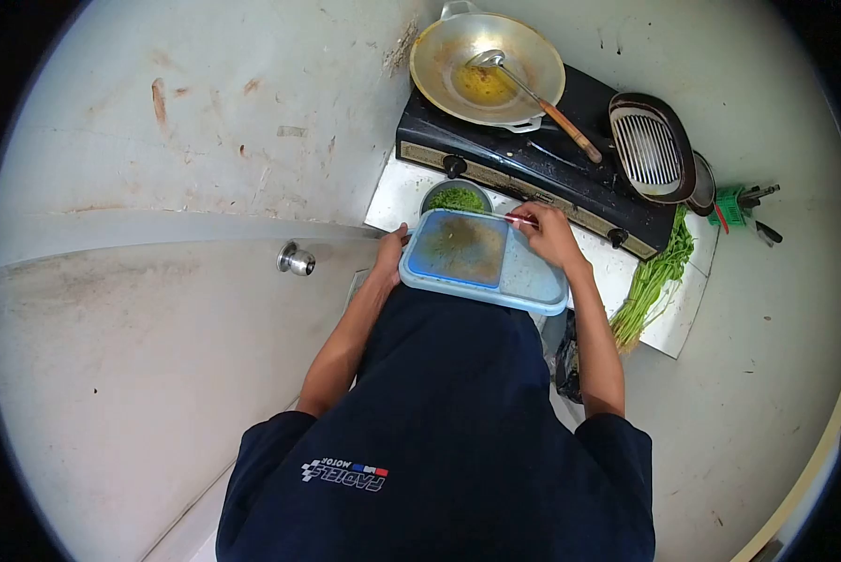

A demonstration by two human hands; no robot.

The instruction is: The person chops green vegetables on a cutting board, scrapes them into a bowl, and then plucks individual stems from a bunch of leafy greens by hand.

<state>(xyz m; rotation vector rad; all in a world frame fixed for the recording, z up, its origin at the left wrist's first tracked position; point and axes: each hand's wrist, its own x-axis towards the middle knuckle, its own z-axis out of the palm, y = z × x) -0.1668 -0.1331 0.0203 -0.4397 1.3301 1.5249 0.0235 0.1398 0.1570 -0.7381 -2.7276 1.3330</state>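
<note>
The cutting board [535,265] sits between the body and the bowl [427,202] of chopped greens [457,199], probably to keep both within easy reach. The left hand [389,258] clamps its side, seemingly for steadiness; the right hand [553,236] closes around the knife [523,220] handle above its far edge.

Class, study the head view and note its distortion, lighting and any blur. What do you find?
Head view: strong wide-angle distortion, with a black curved border at the corners and the door bowing; soft light overall, a glint on the doorknob; little fold detail in the dark shirt; no obvious motion blur on the left hand or right hand.
</note>
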